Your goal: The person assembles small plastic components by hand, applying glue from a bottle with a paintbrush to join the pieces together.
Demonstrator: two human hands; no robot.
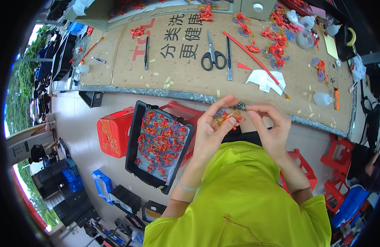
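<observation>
My left hand (pixel 212 129) pinches a small plastic figurine (pixel 227 117) between thumb and fingers, just off the table's near edge. The figurine has red, clear yellow and purplish parts. Close by on its right, my right hand (pixel 272 125) is curled with thumb and forefinger drawn together. Whatever those fingertips may hold is too small to make out. On the table beyond lie scissors (pixel 213 57) with black handles, a slim grey cutter (pixel 229 61), a long red paintbrush (pixel 257 64) and a creased piece of white paper (pixel 266 80).
Cardboard (pixel 124 74) covers the table. Loose red and purple figurines (pixel 276 47) crowd its far right, near clear bottles (pixel 307 22). A white squeeze bottle (pixel 323 99) lies at the right. Below left, a black crate (pixel 130 154) full of figurines rests beside a red stool (pixel 111 131).
</observation>
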